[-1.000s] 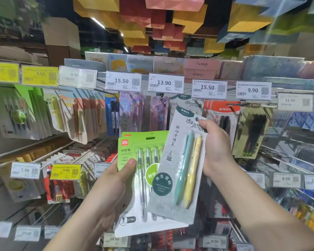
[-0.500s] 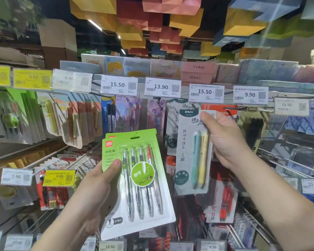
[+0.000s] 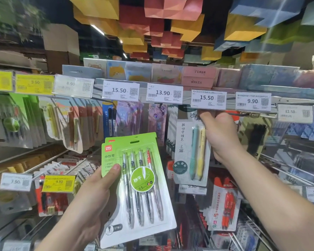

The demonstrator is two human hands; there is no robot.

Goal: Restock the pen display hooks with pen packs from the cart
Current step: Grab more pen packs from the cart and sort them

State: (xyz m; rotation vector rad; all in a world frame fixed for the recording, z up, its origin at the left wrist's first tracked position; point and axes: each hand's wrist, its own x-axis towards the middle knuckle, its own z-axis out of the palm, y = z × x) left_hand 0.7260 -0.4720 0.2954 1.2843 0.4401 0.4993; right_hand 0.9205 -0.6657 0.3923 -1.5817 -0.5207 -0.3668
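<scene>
Nearest, the left hand (image 3: 91,198) grips a green four-pen pack (image 3: 138,189), held low in reserve; beyond it the right hand (image 3: 219,134) pinches the two-pen pack (image 3: 190,151) by its top, just under the 15.50 price tag (image 3: 208,99). Step in hand appears to be hanging; next, thread its hole onto the hook, which is hidden. Since a second ago this pack has risen and straightened from a tilt across the green pack.

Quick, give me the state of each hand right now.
Left hand: closed on the green-topped pen packs.
Right hand: closed on the top of the two-pen pack, under the 15.50 price tag.
</scene>
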